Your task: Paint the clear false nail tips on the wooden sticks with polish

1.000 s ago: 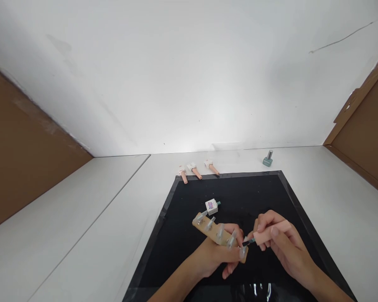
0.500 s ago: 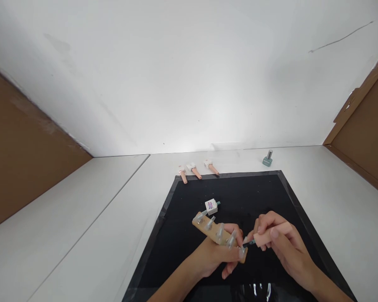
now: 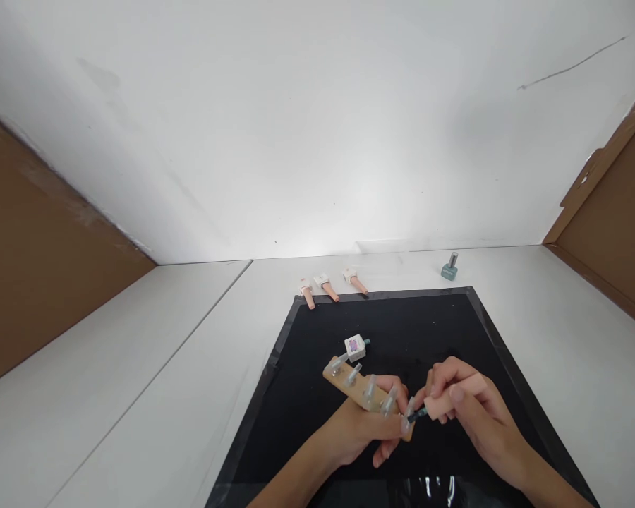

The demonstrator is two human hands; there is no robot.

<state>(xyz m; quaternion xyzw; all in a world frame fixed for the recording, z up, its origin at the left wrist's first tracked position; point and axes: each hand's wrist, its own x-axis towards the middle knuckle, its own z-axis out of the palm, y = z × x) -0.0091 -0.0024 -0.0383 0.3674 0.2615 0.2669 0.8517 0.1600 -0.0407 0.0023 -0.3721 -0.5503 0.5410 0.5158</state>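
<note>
My left hand is closed around a tan nail-tip stand, which carries several clear false nails in a row. The thumb presses near the last false nail at the stand's right end. In my right hand is a nail polish brush with a pink cap-handle. Its dark bristles touch, or nearly touch, that last nail. Just beyond the stand, a white polish bottle with a floral print and a green neck lies uncapped on the black mat.
The black mat is taped onto a white table. Along its far edge lie three white bottles with pink caps. A green polish bottle with a silver cap stands at back right. Brown cardboard panels flank both sides.
The brush has shifted slightly lower along the last nail, and its handle tilts a little differently with my right hand. My left hand and the stand stay almost still.
</note>
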